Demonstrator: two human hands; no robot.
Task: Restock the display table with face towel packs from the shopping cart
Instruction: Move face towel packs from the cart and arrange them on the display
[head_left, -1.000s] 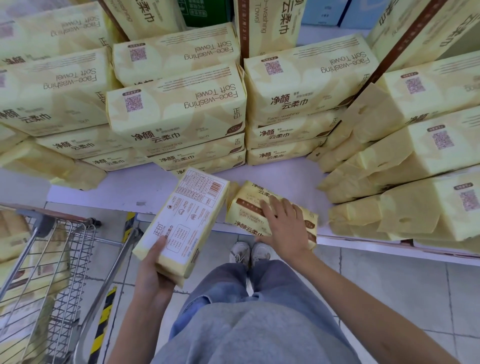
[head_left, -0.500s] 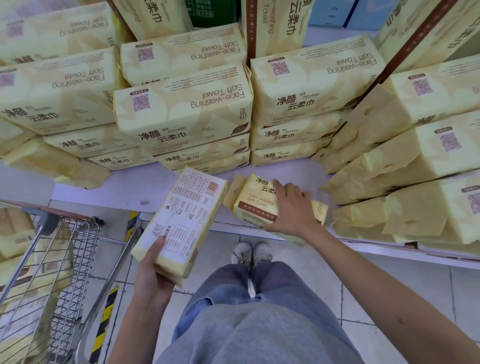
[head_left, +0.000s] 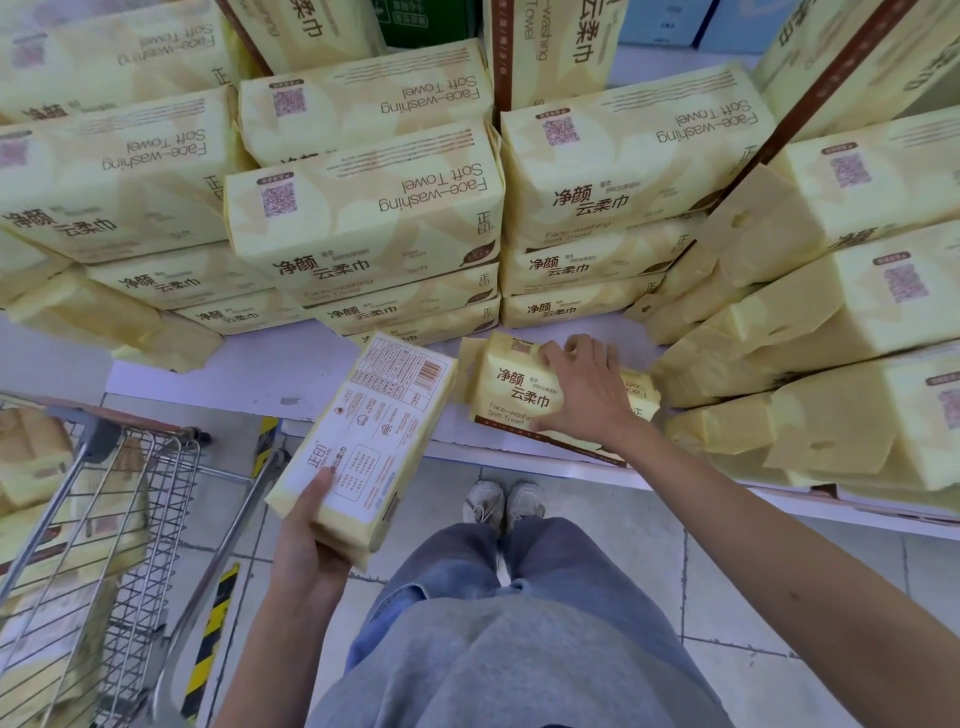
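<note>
My left hand (head_left: 306, 540) grips a yellow face towel pack (head_left: 363, 441) from below, its printed back face up, held over the floor just in front of the white display table (head_left: 249, 379). My right hand (head_left: 582, 389) lies on top of a second yellow pack (head_left: 511, 395) that rests on the table near its front edge, fingers curled over the pack's far side. Stacks of the same packs (head_left: 363, 208) fill the table behind and to the right. The shopping cart (head_left: 130, 519) stands at the lower left with more packs inside.
Taller stacks (head_left: 831, 312) lean at the right, close to my right hand. A bare strip of table lies between the stacks and the front edge. My legs and shoes (head_left: 504, 504) are below, on tiled floor. A yellow-black striped marking (head_left: 208, 639) runs beside the cart.
My right hand has pushed its pack farther onto the table, away from the edge toward the stacks. The left hand has kept its pack at about the same place.
</note>
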